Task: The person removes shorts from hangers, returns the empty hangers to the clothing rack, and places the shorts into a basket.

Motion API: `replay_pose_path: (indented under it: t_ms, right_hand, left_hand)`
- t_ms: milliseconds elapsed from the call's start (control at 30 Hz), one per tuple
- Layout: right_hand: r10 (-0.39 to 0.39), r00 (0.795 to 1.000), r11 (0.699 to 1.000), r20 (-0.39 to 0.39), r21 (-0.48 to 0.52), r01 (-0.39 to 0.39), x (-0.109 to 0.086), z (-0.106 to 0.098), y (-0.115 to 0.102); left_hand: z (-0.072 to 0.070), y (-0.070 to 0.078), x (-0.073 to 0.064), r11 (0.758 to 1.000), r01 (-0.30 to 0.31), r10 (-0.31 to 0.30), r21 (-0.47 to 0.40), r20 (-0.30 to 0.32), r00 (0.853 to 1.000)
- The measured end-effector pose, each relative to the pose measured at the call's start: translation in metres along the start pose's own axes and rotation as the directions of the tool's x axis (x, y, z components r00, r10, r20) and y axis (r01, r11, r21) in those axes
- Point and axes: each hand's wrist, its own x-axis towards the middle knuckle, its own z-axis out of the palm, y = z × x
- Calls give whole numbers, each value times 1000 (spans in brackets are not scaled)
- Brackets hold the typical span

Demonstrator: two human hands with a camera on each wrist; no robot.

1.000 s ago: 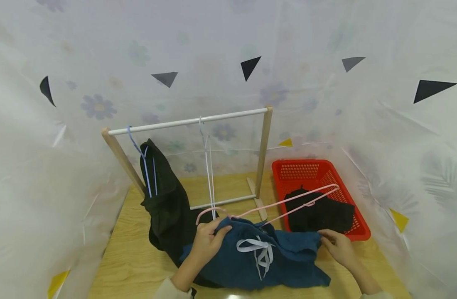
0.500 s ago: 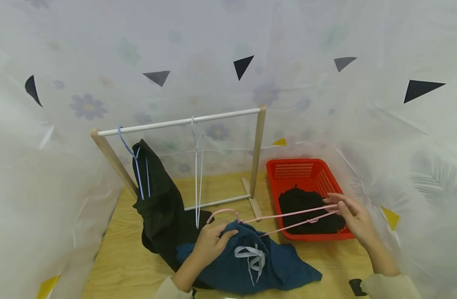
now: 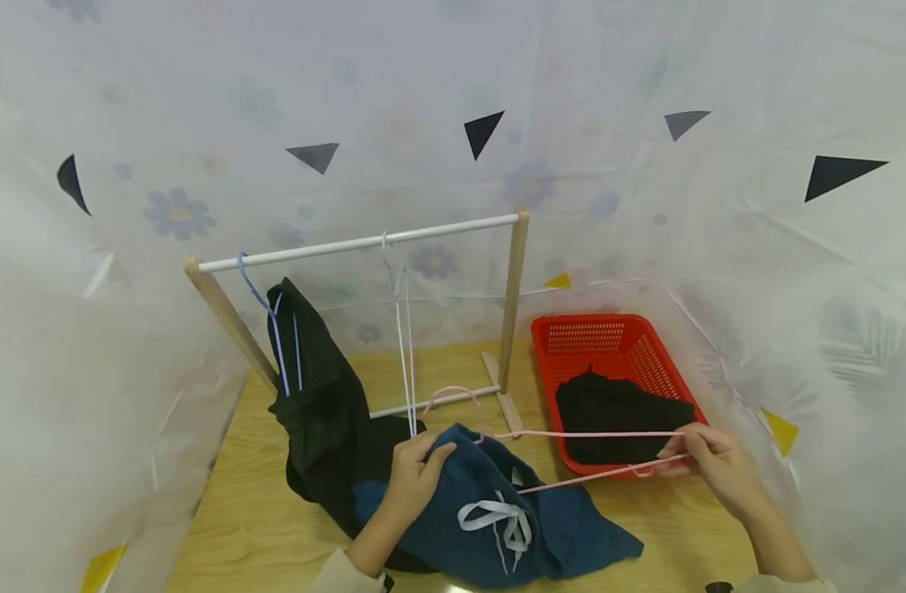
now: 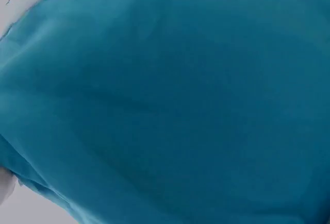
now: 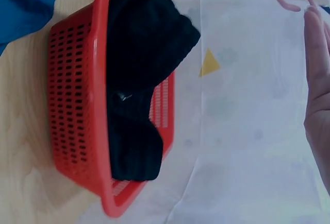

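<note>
My left hand (image 3: 410, 482) pinches the waistband of blue shorts (image 3: 438, 535) with a white drawstring bow. A pink clothes hanger (image 3: 594, 434) reaches into the waistband opening, so its left end is hidden; its hook stands up beyond my left hand. At the hanger's far right end, my right hand (image 3: 727, 469) grips it between thumb and fingers. Blue cloth (image 4: 170, 105) fills most of the left wrist view, where the left hand does not show. In the right wrist view, the right fingers (image 5: 315, 44) touch a piece of the pink hanger (image 5: 289, 0).
A red basket (image 3: 572, 319) at the right holds a black garment (image 3: 609, 412). Behind, a small rack with a white rail (image 3: 312, 249) carries black trousers (image 3: 312, 428) on a blue hanger (image 3: 277, 342) and a bare white hanger (image 3: 401, 354). All stands on a wooden table (image 3: 238, 502).
My right hand has let go of the shorts' right side, taken the hanger's right end and drawn it down and to the right. My left hand stays at the waistband.
</note>
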Motion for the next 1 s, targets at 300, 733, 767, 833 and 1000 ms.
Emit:
replay_pose_path:
  t_ms: [300,733,767,833,1000]
  right_hand:
    - [-150,987,969,-55,188,158,-25,-22,-22]
    - [-393,916,893,-79,206,401,-44,-39,-66]
    - [-392,915,900,-98,165,403,-45,-40,-69]
    - [-373,917,916,-142,103,389,-47,-42,-74]
    - [-371,908,919,-193,62,389,-41,-42,-83]
  left_hand:
    - [-4,-4,-7,995,34,-30,97,-40,999]
    - [5,1,-22,878,262,-263,401,-53,963]
    - [6,1,-24,862,285,-292,418,-49,955]
    - [9,2,-27,835,334,-351,438,-43,935]
    - [11,-3,-34,772,466,-496,432,-48,867]
